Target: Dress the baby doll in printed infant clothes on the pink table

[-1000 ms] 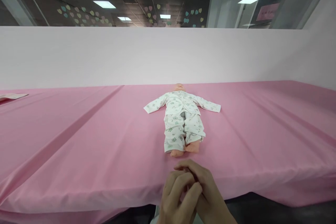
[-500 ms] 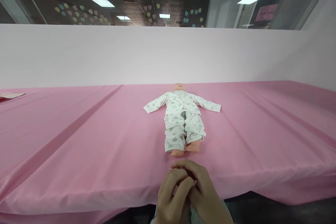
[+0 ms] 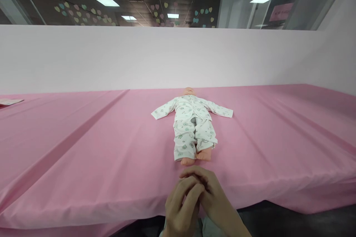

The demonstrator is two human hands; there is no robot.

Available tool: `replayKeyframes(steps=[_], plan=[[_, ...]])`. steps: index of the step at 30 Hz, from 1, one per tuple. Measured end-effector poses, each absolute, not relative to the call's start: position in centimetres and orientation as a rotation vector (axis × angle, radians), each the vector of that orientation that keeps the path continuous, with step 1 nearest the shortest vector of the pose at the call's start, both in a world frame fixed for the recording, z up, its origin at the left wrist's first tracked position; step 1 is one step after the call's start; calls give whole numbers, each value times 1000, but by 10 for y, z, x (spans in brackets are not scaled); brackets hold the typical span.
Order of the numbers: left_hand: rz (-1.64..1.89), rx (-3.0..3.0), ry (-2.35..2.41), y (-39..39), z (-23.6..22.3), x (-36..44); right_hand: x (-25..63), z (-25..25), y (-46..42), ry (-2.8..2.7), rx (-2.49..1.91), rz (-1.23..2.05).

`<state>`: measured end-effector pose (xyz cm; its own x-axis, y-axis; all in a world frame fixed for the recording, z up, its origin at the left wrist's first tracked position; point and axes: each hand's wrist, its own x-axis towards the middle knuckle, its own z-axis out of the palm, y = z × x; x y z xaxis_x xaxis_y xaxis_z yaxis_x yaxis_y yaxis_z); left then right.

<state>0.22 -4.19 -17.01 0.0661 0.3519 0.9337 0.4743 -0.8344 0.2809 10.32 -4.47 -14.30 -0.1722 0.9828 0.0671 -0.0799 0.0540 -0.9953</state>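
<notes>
A baby doll (image 3: 205, 154) lies on its back on the pink sheet, its bare feet toward me and its head at the far side. It wears a white printed long-sleeved top (image 3: 190, 108) and matching trousers (image 3: 184, 139). Both sleeves are spread outward, with no doll hands showing. At the near edge, just below the feet, my left hand (image 3: 182, 205) and my right hand (image 3: 213, 192) touch each other. Their fingers are curled and closed, and I see no object in them; the palms are hidden. Neither hand touches the doll.
The pink sheet (image 3: 91, 148) covers a wide surface, wrinkled in places and hanging over the near edge. A flat pale item (image 3: 9, 102) lies at the far left. Behind stands a white wall (image 3: 111, 57) with glass above it.
The hands shift very slightly upward and left, staying together. The whole view drifts a little. The doll lies as before.
</notes>
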Motion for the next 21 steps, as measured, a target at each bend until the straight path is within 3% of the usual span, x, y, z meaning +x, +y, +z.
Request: replayKeyframes(steps=[21], plan=[[-1745,-1764,-951,-41,-157,5,102,-133,-39,-1026,-982,1529]])
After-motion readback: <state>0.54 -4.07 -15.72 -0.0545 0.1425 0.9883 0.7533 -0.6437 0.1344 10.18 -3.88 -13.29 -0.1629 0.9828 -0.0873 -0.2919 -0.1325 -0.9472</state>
